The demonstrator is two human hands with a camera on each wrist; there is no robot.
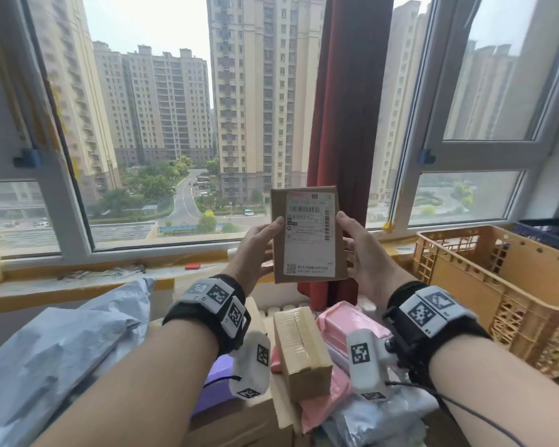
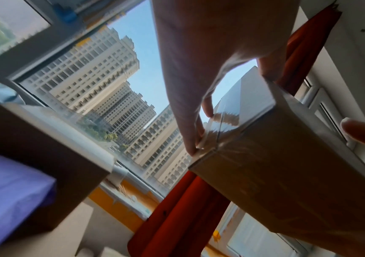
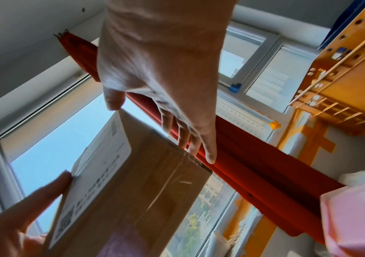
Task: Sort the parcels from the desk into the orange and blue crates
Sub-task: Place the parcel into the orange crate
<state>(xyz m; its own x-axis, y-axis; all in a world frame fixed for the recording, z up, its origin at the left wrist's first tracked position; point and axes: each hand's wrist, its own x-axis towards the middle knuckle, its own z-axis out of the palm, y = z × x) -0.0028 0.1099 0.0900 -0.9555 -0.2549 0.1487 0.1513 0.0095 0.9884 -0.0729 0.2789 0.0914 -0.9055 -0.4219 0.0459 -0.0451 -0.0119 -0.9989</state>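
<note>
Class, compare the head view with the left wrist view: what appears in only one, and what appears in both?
Only the head view shows the printed white shipping label, the orange plastic crate and the right hand. Only the left wrist view shows the box's taped end. Both show the flat brown cardboard box gripped by the left hand, and the red curtain.

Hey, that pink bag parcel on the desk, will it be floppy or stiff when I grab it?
Probably floppy: the pink bag looks like thin plastic film, wrinkled and draped over the pile. Likely slippery too, since its surface shines. It seems wedged beside the taped box, so it may drag neighbours when pulled.
</note>
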